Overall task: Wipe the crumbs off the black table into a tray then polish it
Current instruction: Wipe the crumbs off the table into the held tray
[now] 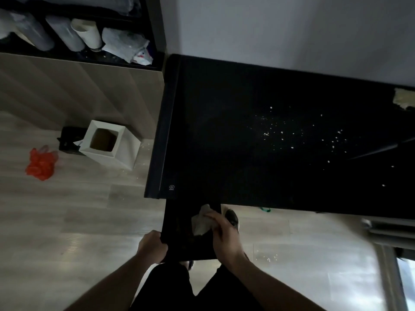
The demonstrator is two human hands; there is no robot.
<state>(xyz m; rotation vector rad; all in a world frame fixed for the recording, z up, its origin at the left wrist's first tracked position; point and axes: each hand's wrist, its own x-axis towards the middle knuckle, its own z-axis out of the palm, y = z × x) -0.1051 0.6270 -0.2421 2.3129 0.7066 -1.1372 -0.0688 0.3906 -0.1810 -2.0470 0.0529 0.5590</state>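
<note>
The black table (pixel 224 131) fills the middle and right of the head view. White crumbs (pixel 292 135) lie scattered over its right half. Below the table's near edge I hold a black tray (pixel 179 232). My left hand (pixel 151 245) grips the tray's left edge. My right hand (pixel 224 236) is over the tray's right side, closed on a crumpled pale cloth (pixel 202 221) that rests in the tray.
A white square bin (pixel 107 142) stands on the wooden floor left of the table, with a red plastic bag (pixel 41 163) further left. Dark shelving with rolls (pixel 67 30) is at the top left. A few crumbs (pixel 267 258) lie on the floor. A pale patch (pixel 404 101) marks the table's far right.
</note>
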